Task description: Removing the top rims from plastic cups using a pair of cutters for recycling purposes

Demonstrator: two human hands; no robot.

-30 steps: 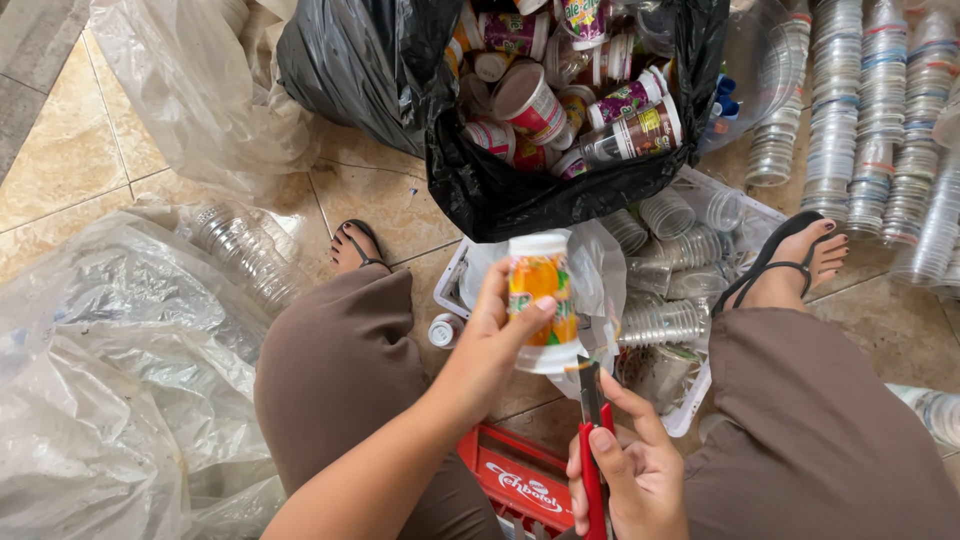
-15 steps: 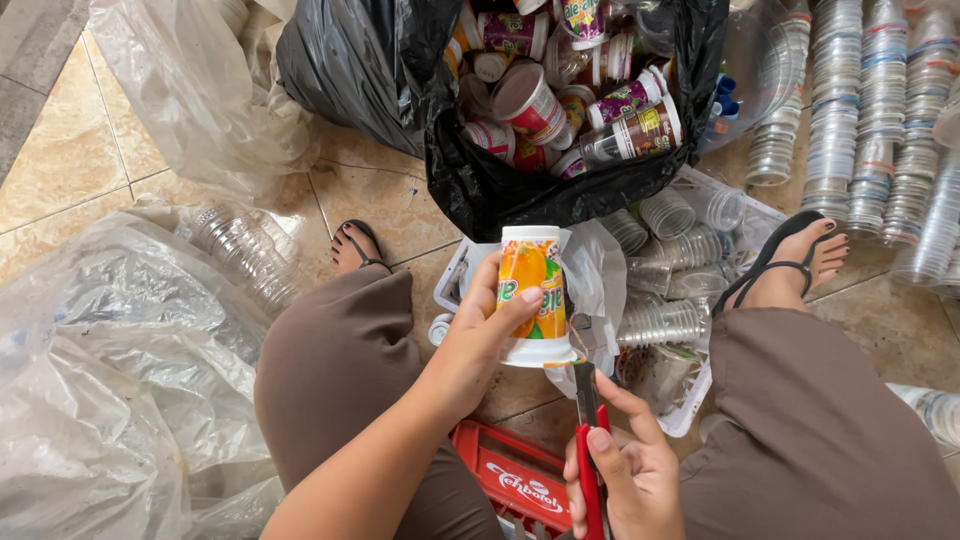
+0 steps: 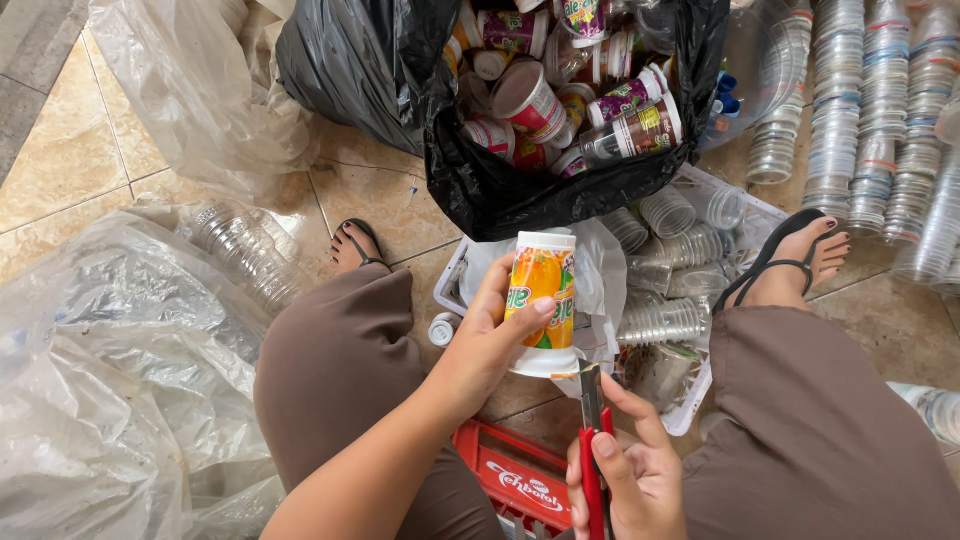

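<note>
Tiled floor [image 3: 60, 170], crowded with clear plastic sacks [image 3: 110, 400]. Ahead, gaping black bag [image 3: 520, 190] of printed cups, mouth turned inward, within easy reach. Beside it, white basket [image 3: 700, 400] of stripped clear cups. Between the knees, red crate [image 3: 510, 480]. Above basket rim, orange-labelled cup [image 3: 543, 300], upside down, clamped in left hand [image 3: 490, 340], fingers wrapped round the label, thumb across the front. Just below, red utility knife [image 3: 592, 450], blade up near the cup's rim, gripped tight in right hand [image 3: 635, 470].

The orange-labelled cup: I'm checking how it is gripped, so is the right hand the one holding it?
No, the left hand holds the orange-labelled cup; the right hand grips a red cutter.
</note>
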